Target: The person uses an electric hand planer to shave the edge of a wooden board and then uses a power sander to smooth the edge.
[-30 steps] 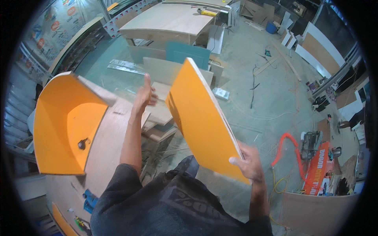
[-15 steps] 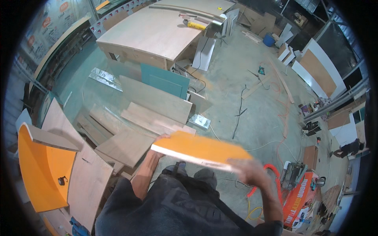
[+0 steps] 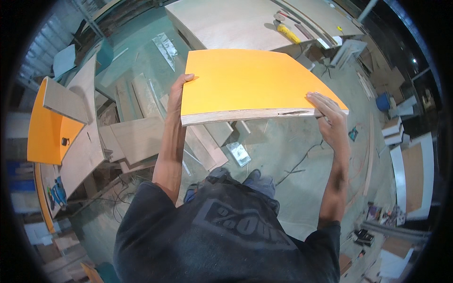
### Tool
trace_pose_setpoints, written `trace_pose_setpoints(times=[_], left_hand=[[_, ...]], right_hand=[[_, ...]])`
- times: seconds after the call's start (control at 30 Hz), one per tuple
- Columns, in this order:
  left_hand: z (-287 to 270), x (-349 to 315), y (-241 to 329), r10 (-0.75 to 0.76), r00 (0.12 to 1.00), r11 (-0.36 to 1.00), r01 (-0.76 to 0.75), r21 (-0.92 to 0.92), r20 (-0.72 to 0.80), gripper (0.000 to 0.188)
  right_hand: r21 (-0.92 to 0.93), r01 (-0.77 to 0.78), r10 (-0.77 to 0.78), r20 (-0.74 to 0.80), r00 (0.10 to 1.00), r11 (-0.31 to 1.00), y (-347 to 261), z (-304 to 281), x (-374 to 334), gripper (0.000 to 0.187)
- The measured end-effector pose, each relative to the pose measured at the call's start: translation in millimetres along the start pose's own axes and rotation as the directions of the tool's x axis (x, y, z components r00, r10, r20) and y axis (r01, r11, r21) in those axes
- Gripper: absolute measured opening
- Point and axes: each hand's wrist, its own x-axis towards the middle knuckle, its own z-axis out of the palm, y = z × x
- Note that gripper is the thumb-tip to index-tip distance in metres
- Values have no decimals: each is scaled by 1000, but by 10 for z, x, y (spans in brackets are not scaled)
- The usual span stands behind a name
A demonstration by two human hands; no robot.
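A yellow-faced plywood board [image 3: 250, 80] is held up in front of me, its bare, pale cut edge turned toward my body. My left hand [image 3: 180, 86] grips its left side, the thumb lying on the yellow face and the fingers hidden beneath. At the near right corner my right hand [image 3: 330, 113] clasps the edge, fingers laid over the top face and the thumb out of sight below. A dark gouge marks the near edge beside the right hand.
A large plywood-topped table [image 3: 226, 23] stands ahead, bearing a yellow angle grinder [image 3: 287, 33]. To my left, a yellow panel assembly [image 3: 45, 127] rests by a plywood sheet [image 3: 89, 137]. Loose boards [image 3: 137, 139] lie on the floor. A blue bucket [image 3: 382, 101] is at far right.
The board has been raised and carried forward, away from my body, with both hands still on it. My view has turned toward the right-hand tilt, shifting the table and floor items.
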Motion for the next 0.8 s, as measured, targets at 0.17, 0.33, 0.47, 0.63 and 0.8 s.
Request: trace_pose_setpoints(times=[0.17,0.33,0.47,0.63,0.8], left_hand=[[338,466,-389,105,994,994,-105,-38,7,41],[574,1174,-723,221,974,975,-221,3,-53,42],[310,2037,-923,290,957,957,-290,-2,18,49],[50,3084,-1263,346,936,936,-341,88,-57,53],[-462,3948,-1540,328,940,944,-322,72,-93,52]], right_hand=[[47,163,-163,3,987,986,1119,-144,555,50],[-5,164,-164,-24,986,986,2190,59,1234,52],[-94,173,-173,5,985,980,3049,582,1782,57],[-192,168,-145,130,981,967,3959,1412,2381,70],[-161,167,-125,242,962,973,4553,2223,2773,82]])
